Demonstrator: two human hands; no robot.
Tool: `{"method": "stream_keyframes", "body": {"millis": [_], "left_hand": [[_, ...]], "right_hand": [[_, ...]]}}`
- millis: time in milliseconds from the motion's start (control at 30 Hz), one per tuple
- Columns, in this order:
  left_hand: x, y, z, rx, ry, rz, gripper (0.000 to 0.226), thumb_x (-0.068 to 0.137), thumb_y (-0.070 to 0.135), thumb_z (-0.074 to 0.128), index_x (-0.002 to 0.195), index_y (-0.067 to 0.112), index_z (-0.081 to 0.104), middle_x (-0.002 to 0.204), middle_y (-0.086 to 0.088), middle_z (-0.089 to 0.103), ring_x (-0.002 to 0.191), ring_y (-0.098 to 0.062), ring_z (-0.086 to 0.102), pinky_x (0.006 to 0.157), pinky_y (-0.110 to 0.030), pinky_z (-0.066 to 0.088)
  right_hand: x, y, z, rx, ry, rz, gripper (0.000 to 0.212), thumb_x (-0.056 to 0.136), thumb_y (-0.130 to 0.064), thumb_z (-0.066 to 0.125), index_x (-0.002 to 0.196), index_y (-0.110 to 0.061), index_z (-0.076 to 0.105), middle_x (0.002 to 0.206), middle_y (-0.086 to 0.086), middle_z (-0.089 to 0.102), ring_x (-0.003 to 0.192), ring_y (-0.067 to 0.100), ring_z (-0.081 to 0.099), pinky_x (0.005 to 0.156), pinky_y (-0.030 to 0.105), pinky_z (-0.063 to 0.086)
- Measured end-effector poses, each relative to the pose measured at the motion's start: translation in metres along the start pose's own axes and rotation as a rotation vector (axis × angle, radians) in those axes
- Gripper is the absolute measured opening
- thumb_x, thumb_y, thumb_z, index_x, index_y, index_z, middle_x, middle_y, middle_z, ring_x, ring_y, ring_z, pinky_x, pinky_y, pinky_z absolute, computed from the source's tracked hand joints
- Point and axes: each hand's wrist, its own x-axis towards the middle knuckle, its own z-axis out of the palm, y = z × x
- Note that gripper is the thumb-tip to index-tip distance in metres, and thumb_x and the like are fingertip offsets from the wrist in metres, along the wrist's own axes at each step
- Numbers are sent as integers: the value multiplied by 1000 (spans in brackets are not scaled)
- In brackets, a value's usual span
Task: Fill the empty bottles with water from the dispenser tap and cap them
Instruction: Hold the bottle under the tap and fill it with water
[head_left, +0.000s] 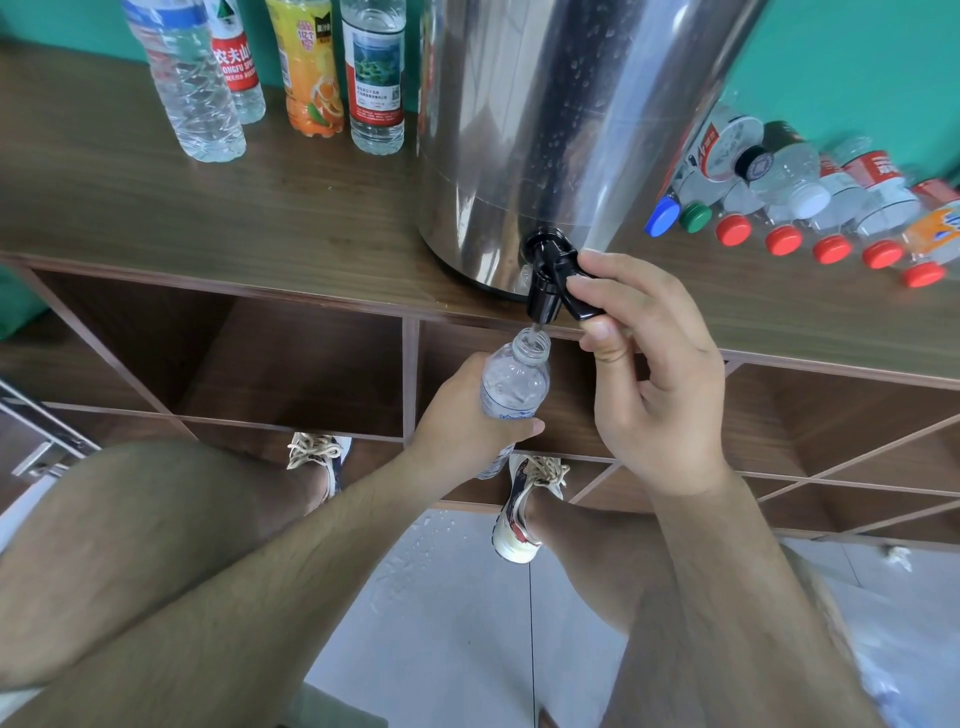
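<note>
— On the table (208, 218) stands the steel dispenser (545, 130). And our grips?
— Our left grip (457, 415) is curled round the uncapped bottle (514, 384), its mouth just under the spout (543, 304); our right grip (660, 374) pinches the black tap lever (582, 306).

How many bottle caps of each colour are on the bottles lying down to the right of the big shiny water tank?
Red caps: 5
Blue cap: 1
Green cap: 1
Black cap: 1
White cap: 1
Total: 9 caps
</note>
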Motion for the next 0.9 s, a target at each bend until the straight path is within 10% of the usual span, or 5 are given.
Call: {"method": "stream_keyframes", "body": {"millis": [900], "left_hand": [[-1,1,-1,-10,1,-8,70,78,31,90,134,28,50,109,24,56,96,9,57,73,1,40]], "right_hand": [[0,-2,1,36,6,14,24,108,-3,50,120,3,70,135,6,60,122,26,62,83,56,57]]}}
